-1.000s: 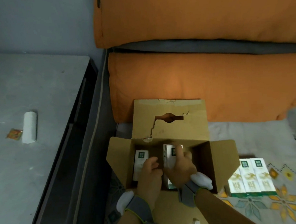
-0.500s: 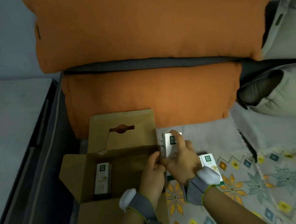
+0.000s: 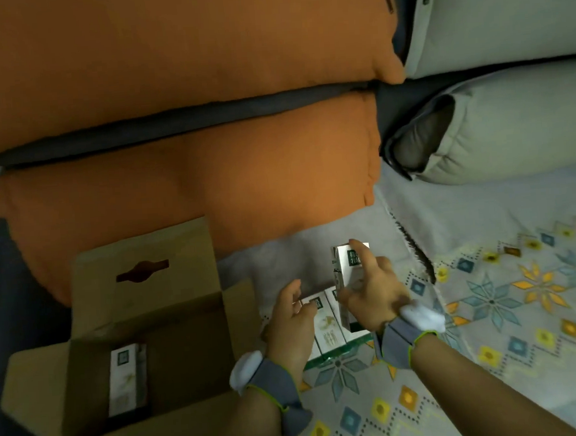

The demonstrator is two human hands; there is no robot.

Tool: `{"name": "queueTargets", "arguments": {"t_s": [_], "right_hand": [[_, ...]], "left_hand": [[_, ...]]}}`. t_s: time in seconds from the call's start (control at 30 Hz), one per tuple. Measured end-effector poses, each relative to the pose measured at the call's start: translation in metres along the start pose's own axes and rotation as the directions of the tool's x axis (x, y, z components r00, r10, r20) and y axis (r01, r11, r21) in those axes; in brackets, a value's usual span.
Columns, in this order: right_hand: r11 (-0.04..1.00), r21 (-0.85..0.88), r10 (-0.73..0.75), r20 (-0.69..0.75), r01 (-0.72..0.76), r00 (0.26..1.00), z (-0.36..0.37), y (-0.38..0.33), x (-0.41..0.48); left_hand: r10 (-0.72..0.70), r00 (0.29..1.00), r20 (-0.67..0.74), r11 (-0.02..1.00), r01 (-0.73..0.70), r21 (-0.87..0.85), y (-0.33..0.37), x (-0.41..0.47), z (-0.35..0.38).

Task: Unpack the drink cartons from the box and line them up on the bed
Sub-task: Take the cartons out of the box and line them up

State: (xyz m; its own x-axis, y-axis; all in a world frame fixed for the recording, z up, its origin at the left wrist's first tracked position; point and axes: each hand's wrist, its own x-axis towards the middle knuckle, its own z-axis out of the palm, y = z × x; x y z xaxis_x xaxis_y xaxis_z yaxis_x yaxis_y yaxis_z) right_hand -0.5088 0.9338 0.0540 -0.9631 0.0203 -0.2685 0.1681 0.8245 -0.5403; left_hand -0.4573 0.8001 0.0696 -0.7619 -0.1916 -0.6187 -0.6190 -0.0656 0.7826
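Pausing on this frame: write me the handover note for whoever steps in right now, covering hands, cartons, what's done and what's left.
Right hand: holds a drink carton upright, above the cartons already on the bed.
Left hand: open, fingers resting at the row of cartons, gripping nothing.
Done: at least two cartons lie side by side on the patterned bedspread, right of the box; the hands hide any others.
Left: set the held carton into the row, then take out the one carton still visible in the open cardboard box.

Both bare forearms end in grey fabric wristbands edged with thin yellow-green piping, the left wristband (image 3: 273, 384) and right wristband (image 3: 397, 344) each carrying a rounded white pod on top.
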Motion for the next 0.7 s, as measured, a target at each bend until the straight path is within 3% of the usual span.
{"name": "queueTargets", "arguments": {"t_s": [0.33,0.53,0.7], "right_hand": [[0.988,-0.086,0.137,0.121,-0.127,0.983,0.018,0.07,0.038],[0.977,-0.103,0.205,0.182,-0.189,0.962,0.048,0.09,0.06],[0.966,-0.157,0.243,0.285,-0.205,0.927,0.068,0.095,0.068]], "left_hand": [[-0.073,0.997,0.024,0.993,0.07,0.092,-0.025,0.034,0.031],[-0.129,0.991,-0.023,0.991,0.13,0.044,-0.033,0.046,0.036],[-0.096,0.995,-0.027,0.992,0.098,0.084,-0.031,0.046,0.027]]}}
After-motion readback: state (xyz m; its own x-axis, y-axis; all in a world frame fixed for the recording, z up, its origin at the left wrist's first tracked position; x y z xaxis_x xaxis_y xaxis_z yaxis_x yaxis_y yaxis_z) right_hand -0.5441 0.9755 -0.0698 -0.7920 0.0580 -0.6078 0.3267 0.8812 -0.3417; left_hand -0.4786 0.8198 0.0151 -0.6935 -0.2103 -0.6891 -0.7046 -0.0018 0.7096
